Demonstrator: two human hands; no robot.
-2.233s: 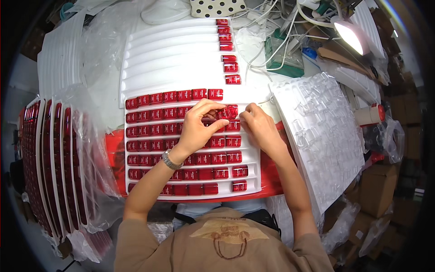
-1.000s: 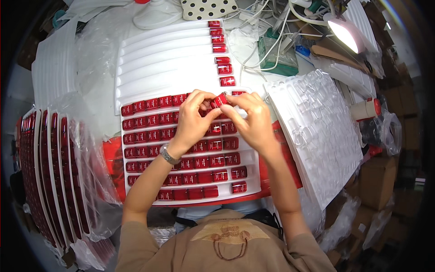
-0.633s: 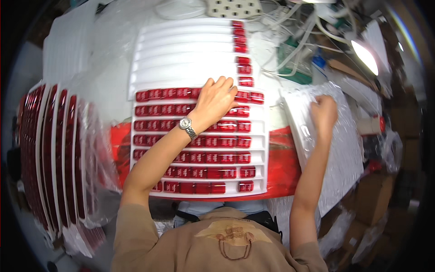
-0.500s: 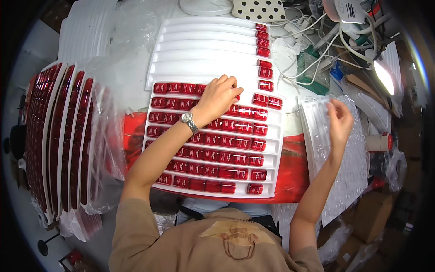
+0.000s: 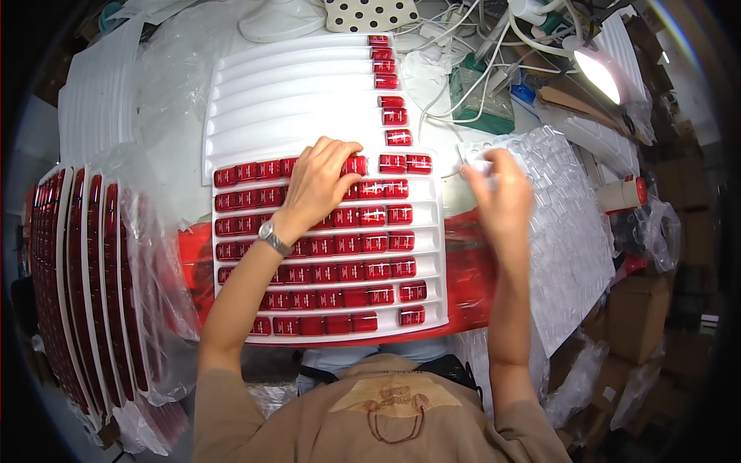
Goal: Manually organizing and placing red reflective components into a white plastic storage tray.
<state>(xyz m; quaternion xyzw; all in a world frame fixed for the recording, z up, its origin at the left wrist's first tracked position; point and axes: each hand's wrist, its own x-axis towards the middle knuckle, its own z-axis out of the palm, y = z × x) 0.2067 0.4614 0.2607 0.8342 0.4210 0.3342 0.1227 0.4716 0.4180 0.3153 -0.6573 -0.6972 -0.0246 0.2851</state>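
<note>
My left hand (image 5: 320, 179), a watch on its wrist, reaches over the top row of a white ridged tray (image 5: 441, 255). Its thumb and forefinger close on a small red cylinder (image 5: 355, 165) lying in that row. Glossy red cylinders with pale print lie end to end in the tray's grooves, some hidden under my hand and forearm. Two more cylinders (image 5: 405, 163) lie right of a gap in the top row. My right hand (image 5: 505, 193) is raised off the tray's right side, smeared by motion. Something pale and blurred lies by its fingertips; whether it is held is unclear.
Behind lies a second white tray (image 5: 293, 100) with red cylinders down its right end. Filled trays (image 5: 93, 285) stand at the left beside clear plastic. A textured clear sheet (image 5: 567, 208), cables, a green box (image 5: 482, 100) and a lit lamp (image 5: 598, 76) are at the right.
My right hand has come left and nearer the tray from the clear sheet. My left hand stays at the top row. The whole view has shifted, with the trays now further left in it.
</note>
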